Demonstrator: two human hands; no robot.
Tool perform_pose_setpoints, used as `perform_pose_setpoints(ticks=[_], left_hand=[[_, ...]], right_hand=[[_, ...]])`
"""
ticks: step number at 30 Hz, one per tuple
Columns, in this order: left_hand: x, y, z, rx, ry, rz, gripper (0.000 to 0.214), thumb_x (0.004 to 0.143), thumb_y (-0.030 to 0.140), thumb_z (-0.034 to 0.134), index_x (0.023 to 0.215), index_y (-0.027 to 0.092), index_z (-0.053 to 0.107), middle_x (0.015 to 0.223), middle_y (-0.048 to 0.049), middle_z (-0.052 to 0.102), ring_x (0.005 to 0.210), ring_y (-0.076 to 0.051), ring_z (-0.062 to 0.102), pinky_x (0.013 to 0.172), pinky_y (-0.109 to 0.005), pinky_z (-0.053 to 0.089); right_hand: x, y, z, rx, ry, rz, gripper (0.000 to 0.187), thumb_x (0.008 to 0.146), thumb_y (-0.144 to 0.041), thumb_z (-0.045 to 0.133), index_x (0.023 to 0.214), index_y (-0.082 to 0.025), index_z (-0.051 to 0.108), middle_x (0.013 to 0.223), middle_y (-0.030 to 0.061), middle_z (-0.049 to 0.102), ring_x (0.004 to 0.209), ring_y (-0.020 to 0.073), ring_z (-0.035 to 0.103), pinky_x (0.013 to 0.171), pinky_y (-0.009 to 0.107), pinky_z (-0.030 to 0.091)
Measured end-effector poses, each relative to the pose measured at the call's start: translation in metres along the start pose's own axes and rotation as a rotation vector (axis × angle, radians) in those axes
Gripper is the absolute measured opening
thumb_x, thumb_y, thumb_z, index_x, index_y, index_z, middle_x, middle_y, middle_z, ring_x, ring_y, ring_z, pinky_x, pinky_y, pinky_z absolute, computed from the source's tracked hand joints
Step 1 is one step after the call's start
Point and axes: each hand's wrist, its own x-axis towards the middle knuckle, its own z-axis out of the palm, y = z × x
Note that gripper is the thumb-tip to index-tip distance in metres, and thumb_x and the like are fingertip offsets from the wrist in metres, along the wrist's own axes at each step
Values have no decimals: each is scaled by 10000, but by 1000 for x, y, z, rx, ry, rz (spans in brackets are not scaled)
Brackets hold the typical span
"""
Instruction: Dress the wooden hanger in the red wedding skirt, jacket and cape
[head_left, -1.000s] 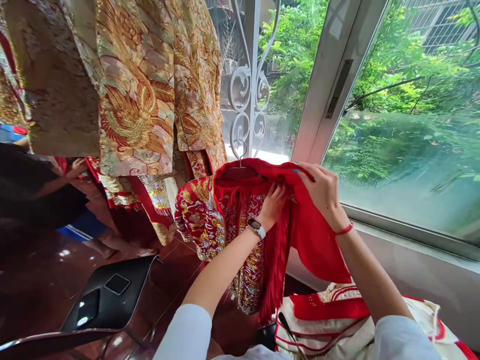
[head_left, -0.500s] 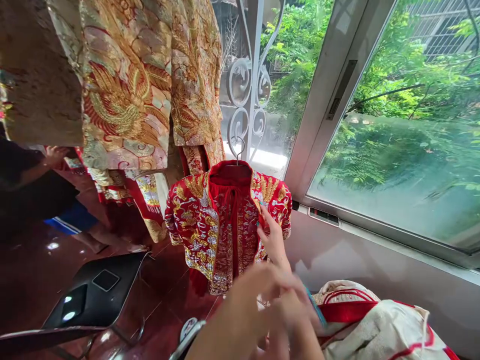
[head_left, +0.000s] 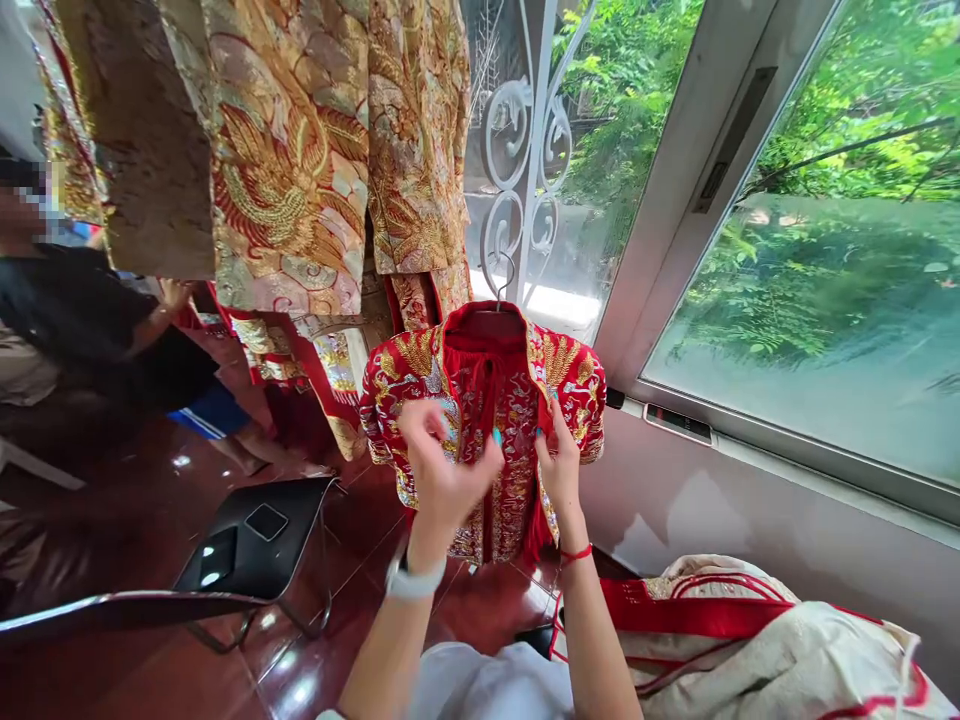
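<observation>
A small red jacket (head_left: pixel 405 375), thickly embroidered in gold and silver, hangs with its front open on a hanger (head_left: pixel 504 280) by the window grille. Beneath it shows a red embroidered inner piece (head_left: pixel 514 490) with a tie at the neck. My right hand (head_left: pixel 561 470), with a red cord at the wrist, pinches the jacket's front edge on the right. My left hand (head_left: pixel 442 480), wearing a watch, is raised before the left front panel. Its fingers are curled but apart from the thumb, slightly blurred, with nothing visible between them.
Long gold embroidered garments (head_left: pixel 292 170) hang at the upper left. A black chair (head_left: pixel 255 530) bears a dark phone-like object. Cream and red cloth (head_left: pixel 787 650) lies lower right. A phone (head_left: pixel 677 424) rests on the window sill. Another person (head_left: pixel 97 310) is at the far left.
My left hand has moved up and left from the lower foreground to the jacket's left front. My right hand stays at the right front edge. The view has shifted, bringing the other person further in.
</observation>
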Motion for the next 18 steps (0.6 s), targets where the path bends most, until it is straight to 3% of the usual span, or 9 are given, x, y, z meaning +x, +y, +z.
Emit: perform_pose_setpoints(ticks=[2, 4, 6, 9, 13, 18], left_hand=[[22, -41, 31, 107, 71, -108, 718, 728, 440, 691, 1301, 149, 371, 1204, -197, 562, 1077, -328, 618, 923, -542, 531], [33, -73, 51, 150, -14, -190, 666, 792, 394, 631, 1328, 106, 361, 1213, -235, 592, 1088, -360, 635, 920, -555, 531], [32, -87, 59, 97, -123, -189, 594, 871, 322, 526, 1387, 91, 345, 1275, -263, 595, 1135, -362, 641, 949, -543, 528], [20, -76, 56, 7, -103, -117, 574, 923, 278, 460, 1452, 97, 331, 1392, -267, 552, 1259, -342, 596, 1037, -501, 498], [-1, -49, 60, -108, -107, -34, 568, 947, 247, 460, 1494, 158, 338, 1453, -198, 545, 1358, -290, 534, 1110, -432, 462], [-7, -69, 82, -152, -314, -34, 574, 918, 149, 442, 1485, 194, 366, 1491, -175, 521, 1353, -272, 545, 1111, -445, 472]], right_hand=[[0, -2, 3, -26, -27, 13, 651, 923, -230, 440, 1567, -197, 356, 1475, 110, 556, 1257, 231, 599, 1069, 397, 480], [0, -5, 6, -55, -79, 33, 675, 919, -208, 429, 1584, -198, 314, 1383, 116, 629, 1108, 224, 669, 974, 379, 531], [0, -10, 9, -87, -112, 32, 680, 913, -186, 420, 1585, -189, 310, 1308, 124, 671, 984, 214, 691, 891, 356, 551], [1, -26, 16, -126, -122, -8, 663, 926, -178, 385, 1584, -163, 304, 1174, 128, 719, 837, 194, 672, 807, 322, 544], [0, -46, 29, -161, -184, -46, 675, 945, -201, 374, 1604, -151, 236, 882, 81, 739, 644, 184, 607, 671, 295, 521], [5, -31, 42, -142, -271, -17, 675, 930, -177, 346, 1599, -186, 258, 1160, 141, 728, 837, 222, 693, 766, 339, 554]])
